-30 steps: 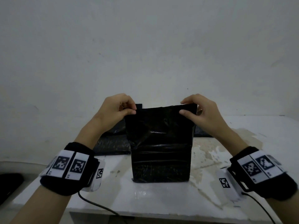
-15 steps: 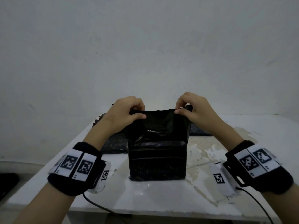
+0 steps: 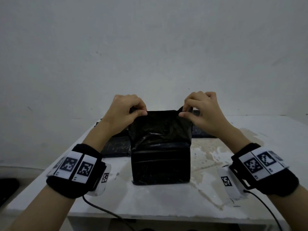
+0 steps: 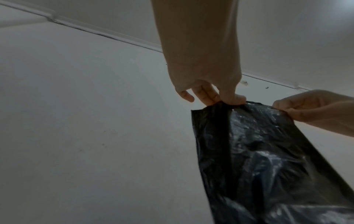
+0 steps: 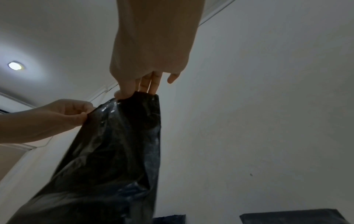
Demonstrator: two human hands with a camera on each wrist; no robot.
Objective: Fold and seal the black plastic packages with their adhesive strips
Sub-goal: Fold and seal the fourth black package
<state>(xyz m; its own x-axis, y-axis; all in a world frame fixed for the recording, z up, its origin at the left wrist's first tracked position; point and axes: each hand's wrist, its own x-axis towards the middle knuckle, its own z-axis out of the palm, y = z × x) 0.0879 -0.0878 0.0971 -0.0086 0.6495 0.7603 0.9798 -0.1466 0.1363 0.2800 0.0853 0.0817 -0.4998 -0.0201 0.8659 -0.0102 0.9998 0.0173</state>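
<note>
A black plastic package (image 3: 160, 152) stands upright on the white table (image 3: 150, 200), its lower part boxy and its upper flap loose and creased. My left hand (image 3: 128, 110) pinches the flap's top left corner, and my right hand (image 3: 198, 110) pinches the top right corner. In the left wrist view the left hand (image 4: 228, 100) holds the package (image 4: 264, 159) by its top edge between thumb and fingers. In the right wrist view the right hand (image 5: 132, 93) grips the package (image 5: 118, 151) the same way. No adhesive strip shows.
More flat black packages (image 3: 116, 144) lie on the table behind the standing one, left and right (image 3: 200, 132), and also show low in the right wrist view (image 5: 293, 218). A white wall rises right behind the table. Stained patches mark the tabletop on the right (image 3: 210, 155).
The flap's top edge has come down from its height a second ago, and its upper part has gone slack and creased. Both hands keep pinching its corners.
</note>
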